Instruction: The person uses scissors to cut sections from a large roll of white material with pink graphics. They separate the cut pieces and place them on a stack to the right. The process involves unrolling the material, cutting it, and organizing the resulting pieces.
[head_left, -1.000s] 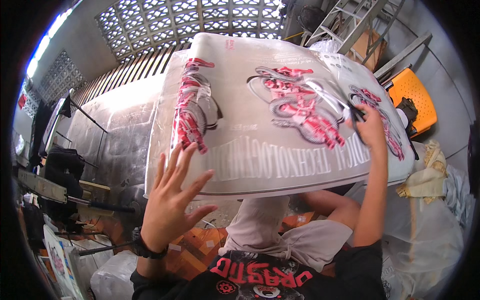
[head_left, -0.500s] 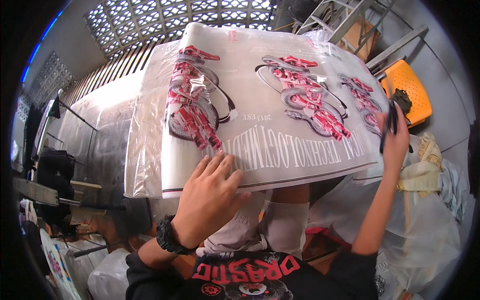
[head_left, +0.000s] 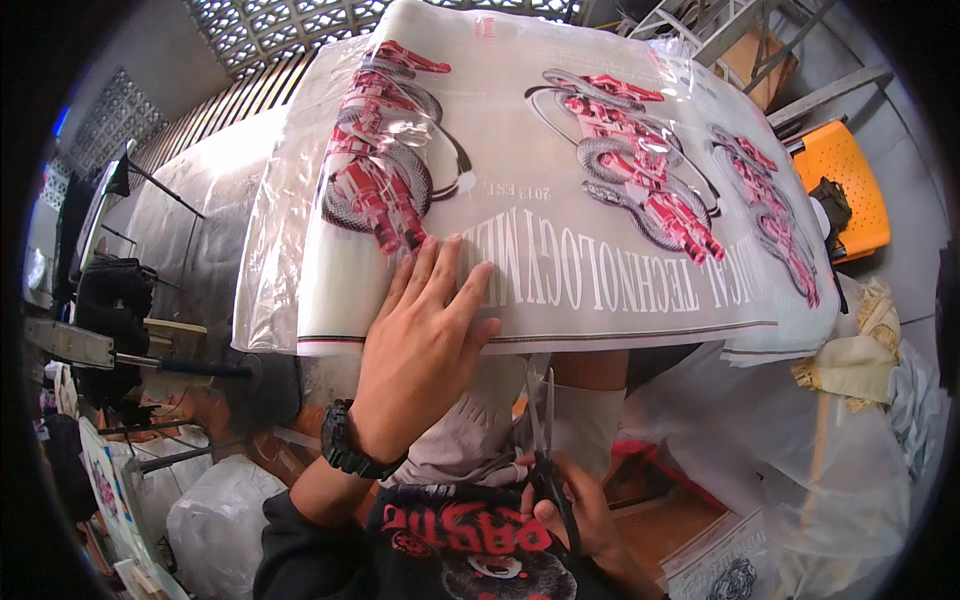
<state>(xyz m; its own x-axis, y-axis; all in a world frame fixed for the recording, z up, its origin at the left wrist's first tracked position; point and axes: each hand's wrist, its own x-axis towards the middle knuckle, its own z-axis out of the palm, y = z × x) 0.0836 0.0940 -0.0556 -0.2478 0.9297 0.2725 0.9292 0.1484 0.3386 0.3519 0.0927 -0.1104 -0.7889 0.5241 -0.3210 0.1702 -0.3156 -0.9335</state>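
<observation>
A large translucent sheet of printed film point(head_left: 510, 120) lies in front of me, bearing red and grey snake-like pictures and white lettering. My left hand point(head_left: 425, 315), with a black watch on its wrist, rests flat on the sheet near its front edge, fingers stretched out. Below that edge, close to my lap, my right hand point(head_left: 585, 500) grips a pair of scissors point(head_left: 541, 430) by the black handles. The blades point up and stand a little apart, their tips near the sheet's underside edge. Clear plastic film point(head_left: 265, 270) shows under the sheet on the left.
An orange plastic seat point(head_left: 850, 190) and a metal ladder point(head_left: 725, 35) stand at the far right. Translucent plastic wrapping point(head_left: 840, 480) and a yellowish cloth point(head_left: 850, 350) are at the right. On the left are a metal-armed frame point(head_left: 75, 345) and a clear bag point(head_left: 220, 510).
My right hand has come from the sheet's right side down to my lap, bringing the scissors, now with blades showing. The left hand stays on the sheet; the whole view has shifted slightly.
</observation>
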